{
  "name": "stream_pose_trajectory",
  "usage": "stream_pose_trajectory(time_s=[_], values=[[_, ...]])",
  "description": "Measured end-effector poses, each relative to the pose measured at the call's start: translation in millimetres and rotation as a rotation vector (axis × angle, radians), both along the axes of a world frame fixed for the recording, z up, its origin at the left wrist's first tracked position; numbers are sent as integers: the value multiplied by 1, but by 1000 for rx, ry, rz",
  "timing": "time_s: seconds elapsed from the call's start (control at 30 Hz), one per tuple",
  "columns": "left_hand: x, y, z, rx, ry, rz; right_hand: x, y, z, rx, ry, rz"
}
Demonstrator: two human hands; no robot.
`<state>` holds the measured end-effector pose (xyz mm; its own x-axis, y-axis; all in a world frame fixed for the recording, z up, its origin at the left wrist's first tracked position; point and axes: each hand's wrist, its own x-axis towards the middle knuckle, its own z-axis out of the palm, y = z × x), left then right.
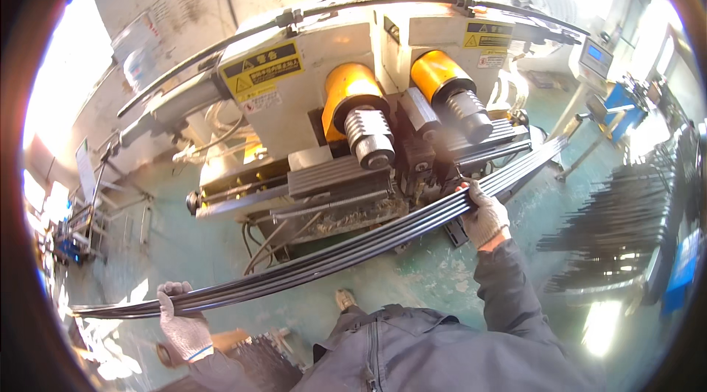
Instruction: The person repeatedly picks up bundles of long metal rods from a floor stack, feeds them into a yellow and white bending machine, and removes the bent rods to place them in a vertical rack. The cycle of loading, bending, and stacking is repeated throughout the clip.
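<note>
A bundle of long dark metal rods [346, 253] stretches across in front of me, its left end lower and its right end higher. My left hand [182, 324], in a pale knitted glove, is closed round the bundle near its left end. Further right, my right hand [486, 213], gloved alike, grips the same rods. Beyond the rods stands a machine with two orange cylinders [353, 90] carrying ribbed metal spindles [370, 136]. The bundle's right part passes close in front of the machine's bed; whether they touch I cannot tell.
Many dark rods [611, 219] lie stacked on a rack at the right. A control box with a blue screen [595, 57] stands at the far right. Frames and stands [92, 223] occupy the left. Below my left hand lie more dark rods [261, 357] on the green floor [434, 274].
</note>
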<state>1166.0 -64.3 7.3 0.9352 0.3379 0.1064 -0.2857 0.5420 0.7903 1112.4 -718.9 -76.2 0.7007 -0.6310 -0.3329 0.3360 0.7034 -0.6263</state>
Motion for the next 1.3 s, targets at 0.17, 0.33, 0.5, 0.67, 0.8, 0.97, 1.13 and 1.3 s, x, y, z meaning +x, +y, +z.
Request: stream_pose_trajectory(time_s=[0.17,0.33,0.5,0.67,0.8,0.97,1.13,1.3], values=[[106,1,-32,-17,116,-15,72,31,9,-17,-120,-112],[191,-41,-51,-147,128,-237,132,43,10,-122,-127,-198],[238,-98,-82,-227,308,-257,165,30,-15,-143,8,-190],[247,-112,-105,-225,414,-409,179,2,-50,-284,264,-127],[253,-92,-110,-274,450,-446,186,1,-64,-1923,1387,237],[277,-54,-110,-111,374,-468,189,15,-66,-1809,1379,-16],[286,-62,-99,-167,305,-332,191,12,-78,-1930,1433,-18],[244,-152,-89,-66,333,-298,194,21,-79,-563,345,-278]])
